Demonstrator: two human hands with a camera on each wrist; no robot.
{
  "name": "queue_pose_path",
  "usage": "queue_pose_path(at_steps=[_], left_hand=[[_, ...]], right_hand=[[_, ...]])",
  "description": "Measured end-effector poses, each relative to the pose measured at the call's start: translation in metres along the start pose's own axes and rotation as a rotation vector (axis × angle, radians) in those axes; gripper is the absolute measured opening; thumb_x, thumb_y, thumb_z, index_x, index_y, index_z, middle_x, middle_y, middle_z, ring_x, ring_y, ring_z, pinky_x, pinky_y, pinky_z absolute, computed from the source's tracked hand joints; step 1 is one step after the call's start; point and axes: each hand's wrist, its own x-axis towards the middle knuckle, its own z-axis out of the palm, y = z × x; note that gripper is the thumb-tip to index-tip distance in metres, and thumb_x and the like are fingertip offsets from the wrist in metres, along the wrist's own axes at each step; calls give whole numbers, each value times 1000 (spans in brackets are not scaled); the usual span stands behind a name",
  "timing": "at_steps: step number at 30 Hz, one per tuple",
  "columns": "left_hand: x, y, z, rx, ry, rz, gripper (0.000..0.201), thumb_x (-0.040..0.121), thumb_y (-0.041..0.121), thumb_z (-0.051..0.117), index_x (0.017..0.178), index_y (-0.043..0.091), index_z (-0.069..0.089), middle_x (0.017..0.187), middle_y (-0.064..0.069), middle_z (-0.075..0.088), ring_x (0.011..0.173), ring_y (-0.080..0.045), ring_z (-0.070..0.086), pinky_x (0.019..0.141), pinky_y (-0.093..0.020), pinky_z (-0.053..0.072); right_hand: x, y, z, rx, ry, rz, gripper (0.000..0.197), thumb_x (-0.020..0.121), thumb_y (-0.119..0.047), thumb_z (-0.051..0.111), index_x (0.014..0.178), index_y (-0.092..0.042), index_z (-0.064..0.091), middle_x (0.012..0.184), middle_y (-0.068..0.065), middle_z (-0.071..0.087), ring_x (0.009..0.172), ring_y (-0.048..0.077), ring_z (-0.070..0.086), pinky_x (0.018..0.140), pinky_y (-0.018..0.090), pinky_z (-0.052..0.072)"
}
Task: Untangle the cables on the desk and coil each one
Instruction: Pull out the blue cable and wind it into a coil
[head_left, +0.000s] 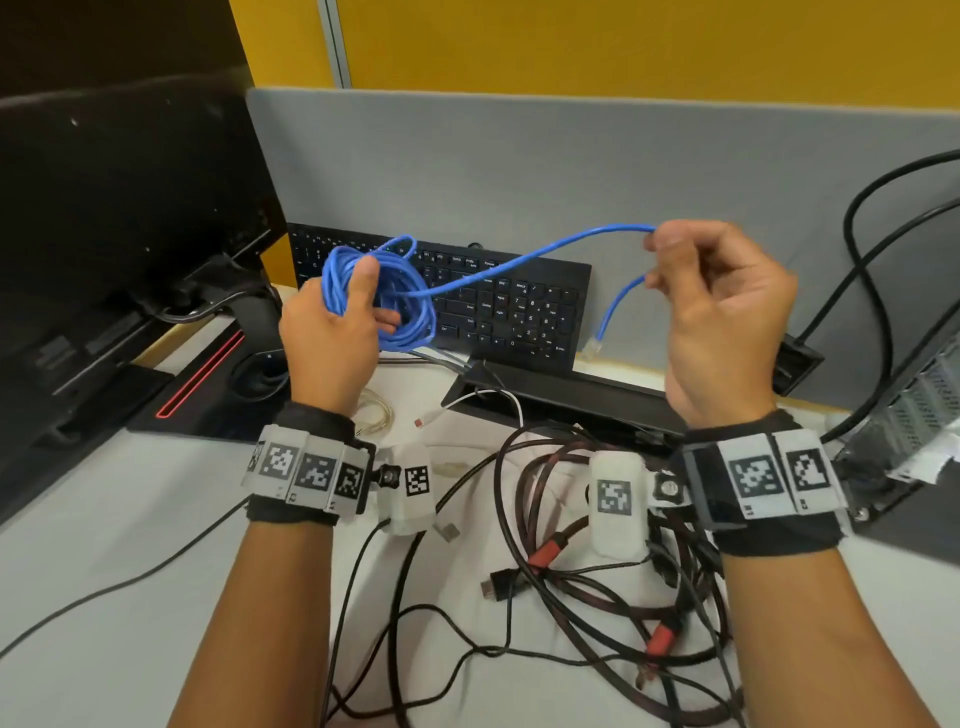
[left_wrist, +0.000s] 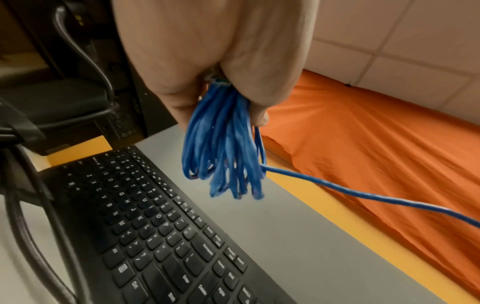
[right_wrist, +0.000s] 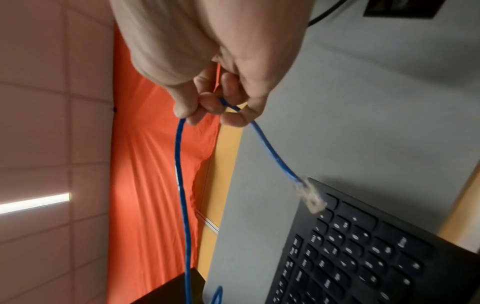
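One blue cable (head_left: 524, 254) is held up above the desk (head_left: 130, 545) between two hands. The left hand (head_left: 332, 332) grips its coil (head_left: 384, 296), thumb across the many loops, which hang from the fist in the left wrist view as a bunch (left_wrist: 223, 156). From the coil a single strand runs to the right hand (head_left: 727, 312), whose fingertips (right_wrist: 207, 102) pinch it near the end; the short tail below the pinch dangles with one clear plug (head_left: 592, 348) in front of the keyboard (head_left: 514, 312), not touching it in the right wrist view. One keyboard leans against the grey divider (head_left: 571, 171) at the desk's back edge. On the desk near its front edge lies a tangle (head_left: 597, 597) of dark cables, too interlaced to count, with two red-collared plugs (head_left: 545, 551) showing. One white cable (head_left: 467, 402) and one small clear coil (head_left: 374, 410) lie toward the back, behind the left wrist.
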Motion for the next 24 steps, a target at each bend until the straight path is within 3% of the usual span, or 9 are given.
queue_pose_path(at_steps=[3, 7, 11, 14, 16, 17, 19, 21, 24], left_hand=[[0, 0, -2, -77, -16, -39, 20, 104, 29, 54, 94, 20, 68, 83, -4, 73, 68, -18, 71, 66, -34, 60], [-4, 9, 4, -173, -82, -70, 24, 103, 28, 55, 98, 11, 70, 80, -6, 70, 65, -15, 67, 65, -33, 60], [-12, 15, 19, -131, -117, 17, 35, 101, 30, 57, 105, -4, 64, 81, -11, 65, 62, -19, 67, 67, -44, 61], [-18, 20, 28, -56, -131, 158, 22, 100, 30, 58, 107, 11, 64, 101, -15, 66, 68, -21, 71, 64, -38, 61], [-22, 25, 32, -39, -160, 255, 9, 100, 28, 58, 109, 29, 62, 115, -16, 61, 82, -24, 71, 68, -29, 59], [-23, 27, 33, -33, -179, 287, 11, 100, 27, 59, 110, 30, 62, 119, -15, 59, 91, -26, 69, 74, -30, 59], [-25, 29, 35, 4, -235, 331, 21, 100, 25, 60, 117, 14, 67, 122, -12, 57, 104, -22, 65, 87, -41, 57], [-27, 31, 35, 36, -352, 382, 33, 98, 26, 62, 122, 2, 65, 123, -9, 58, 107, -17, 63, 92, -42, 54], [-30, 35, 34, 15, -579, 387, 29, 97, 28, 63, 121, 10, 64, 122, -3, 59, 98, -13, 64, 86, -34, 54]], right_hand=[[2, -4, 0, 19, 16, -76, 10, 96, -19, 67, 87, -21, 70, 81, -9, 71, 74, 14, 62, 73, 38, 52], [8, 3, -13, -215, 38, -52, 11, 95, -23, 65, 87, -25, 72, 81, -7, 70, 71, 16, 58, 67, 43, 50], [2, 17, -20, -606, -357, 141, 24, 96, -7, 59, 97, -27, 73, 91, -13, 71, 78, 7, 61, 72, 25, 49], [-5, 16, -7, -578, -551, 182, 30, 97, -2, 54, 108, -25, 71, 101, -13, 72, 89, -1, 64, 81, 15, 48], [-8, 11, 4, -500, -541, 177, 19, 98, -15, 61, 112, -22, 70, 100, -13, 72, 90, 2, 68, 83, 18, 52], [-10, 10, 10, -474, -522, 186, 21, 97, -23, 64, 117, -21, 67, 98, -11, 72, 90, 5, 69, 82, 20, 54], [-14, 10, 17, -404, -461, 251, 35, 96, -33, 66, 128, -20, 60, 97, -6, 72, 87, 8, 71, 79, 23, 55], [-16, 9, 21, -273, -363, 318, 40, 98, -31, 64, 134, -15, 56, 97, -1, 74, 77, 6, 71, 69, 21, 53], [-12, 7, 18, -92, -181, 313, 21, 103, -15, 57, 122, -10, 63, 82, 5, 71, 59, 10, 59, 58, 21, 48]])
